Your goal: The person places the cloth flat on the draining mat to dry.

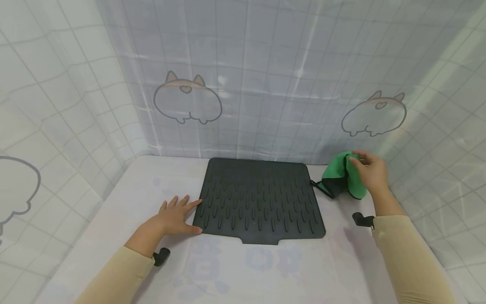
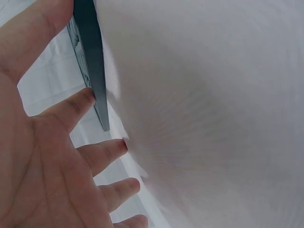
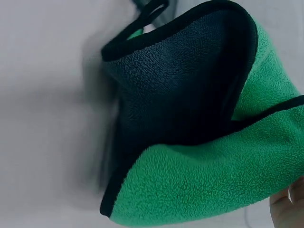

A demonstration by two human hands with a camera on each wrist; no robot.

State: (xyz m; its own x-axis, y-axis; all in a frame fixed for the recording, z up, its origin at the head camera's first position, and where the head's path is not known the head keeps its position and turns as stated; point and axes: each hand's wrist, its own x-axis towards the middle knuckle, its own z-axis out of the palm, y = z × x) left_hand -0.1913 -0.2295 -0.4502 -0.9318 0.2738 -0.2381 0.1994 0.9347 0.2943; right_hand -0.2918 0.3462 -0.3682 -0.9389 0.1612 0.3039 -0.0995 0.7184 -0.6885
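Green fleece cloth with dark grey lining and black trim [image 1: 343, 177]: bunched at the desk's [image 1: 265, 270] far right, just right of the dark ribbed rubber mat [image 1: 260, 200]. Right hand [image 1: 370, 171] pinches its upper fold. Left hand [image 1: 172, 217], fingers spread flat, presses the mat's left edge.

Checked curtain [image 1: 265, 76] walls, seemingly cartoon-printed, enclose a white table [image 1: 265, 270].

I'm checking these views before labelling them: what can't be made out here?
- Right hand: in the right wrist view only a fingertip shows at the edge; the green cloth fills the frame.
- Dark mat: left wrist view shows only its edge.
- Left hand: thumb cut off in the wrist view.
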